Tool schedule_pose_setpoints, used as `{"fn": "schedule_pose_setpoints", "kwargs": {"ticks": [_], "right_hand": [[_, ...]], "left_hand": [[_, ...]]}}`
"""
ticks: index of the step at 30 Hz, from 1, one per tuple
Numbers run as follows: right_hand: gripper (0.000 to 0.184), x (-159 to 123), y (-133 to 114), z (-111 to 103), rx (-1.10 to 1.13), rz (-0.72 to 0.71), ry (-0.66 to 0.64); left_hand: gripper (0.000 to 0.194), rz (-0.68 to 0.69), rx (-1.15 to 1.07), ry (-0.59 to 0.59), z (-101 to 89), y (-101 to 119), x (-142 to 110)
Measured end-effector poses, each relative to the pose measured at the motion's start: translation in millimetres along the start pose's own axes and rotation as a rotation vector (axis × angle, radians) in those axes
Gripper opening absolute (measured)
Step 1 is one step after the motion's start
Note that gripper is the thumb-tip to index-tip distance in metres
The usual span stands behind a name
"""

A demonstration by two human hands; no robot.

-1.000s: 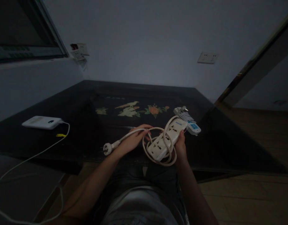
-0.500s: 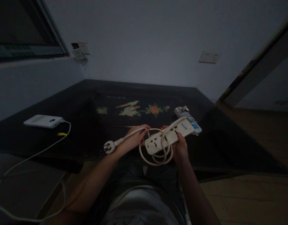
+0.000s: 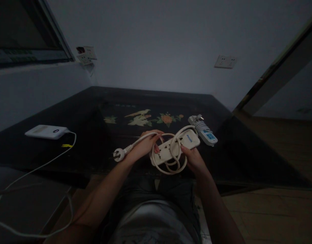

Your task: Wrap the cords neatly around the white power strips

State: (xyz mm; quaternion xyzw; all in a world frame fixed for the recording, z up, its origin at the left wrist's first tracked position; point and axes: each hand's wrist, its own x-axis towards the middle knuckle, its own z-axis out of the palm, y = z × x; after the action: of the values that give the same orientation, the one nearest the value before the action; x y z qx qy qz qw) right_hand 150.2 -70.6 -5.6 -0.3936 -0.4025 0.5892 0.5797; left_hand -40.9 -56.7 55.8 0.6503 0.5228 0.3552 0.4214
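A white power strip [image 3: 190, 139] lies tilted between my hands, its cord [image 3: 158, 165] looped loosely around it. My right hand [image 3: 194, 157] grips the strip's near side, with the thumb on top by the loops. At the strip's left end, my left hand [image 3: 147, 143] is closed on the cord, some fingertips close to the strip. From there the cord runs back over the left wrist to a white plug [image 3: 118, 155], whose prongs point left. Just beyond the strip's right end rests a second, smaller power strip [image 3: 209, 136] with blue sockets and its cord wound up.
The dark table [image 3: 115, 142] has a painted bird and flowers. On its left lies a white power bank [image 3: 46, 131] with a thin white cable [image 3: 39, 168] trailing off the front edge. Wall sockets [image 3: 225, 62] sit on the back wall; more sockets [image 3: 84, 56] are in the left corner.
The power strip has turned flatter and shifted left, away from the small strip. My right hand's thumb has moved left along it, onto the cord loops. My left hand stays on the cord.
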Motion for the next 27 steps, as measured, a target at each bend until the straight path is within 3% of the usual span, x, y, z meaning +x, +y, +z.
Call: {"fn": "schedule_pose_setpoints", "kwargs": {"ticks": [9,13,17,20,24,27], "right_hand": [[0.048,0.9,4.6,1.8,0.038,-0.001,0.019],[0.05,0.8,7.0,2.7,0.1,0.043,-0.024],[0.052,-1.9,4.0,-0.3,0.063,0.091,-0.109],[0.058,-6.1,5.0,-3.3,0.017,0.106,-0.162],[0.069,-13.2,7.9,-6.2,0.029,0.093,-0.263],[0.071,-15.6,5.0,-9.3,0.071,0.058,-0.251]], "left_hand": [[0.028,0.175,0.302,0.018,-8.7,-2.8,4.5],[0.031,0.23,0.135,0.007,-6.8,-8.8,10.2],[0.033,0.153,-0.172,-0.01,-10.4,-16.2,19.6],[0.033,0.118,-0.344,0.047,-20.6,-16.4,26.8],[0.034,0.15,-0.412,0.126,-36.6,-10.4,35.6],[0.032,0.15,-0.417,0.147,-44.4,-7.3,44.2]]}}
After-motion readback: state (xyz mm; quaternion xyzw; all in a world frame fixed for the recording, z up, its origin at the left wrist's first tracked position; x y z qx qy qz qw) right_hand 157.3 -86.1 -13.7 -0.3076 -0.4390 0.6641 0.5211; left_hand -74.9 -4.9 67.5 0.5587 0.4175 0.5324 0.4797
